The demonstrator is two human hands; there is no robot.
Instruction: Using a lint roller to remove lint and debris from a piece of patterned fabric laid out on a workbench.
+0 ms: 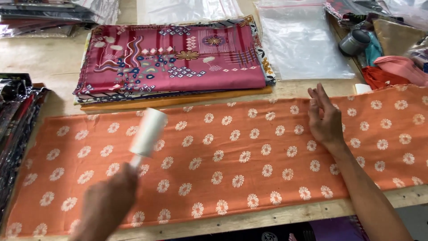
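just above left hand (107, 203): lint roller (148, 132)

Your left hand (107, 203) is gripping a white cylindrical lint roller (148, 132) over the long orange daisy-print cloth (232, 156); your right hand (324, 118) is pressing flat on it, near stacked magenta patterned fabric (174, 60).

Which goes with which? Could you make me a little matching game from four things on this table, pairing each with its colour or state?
Things:
1. lint roller
2. long cloth
3. folded stack's top cloth
4. plastic bag

Descriptions:
A. magenta, patterned
B. clear, lying flat
C. white, held in the left hand
D. orange with white flowers, under the right hand

Pairs: 1-C, 2-D, 3-A, 4-B
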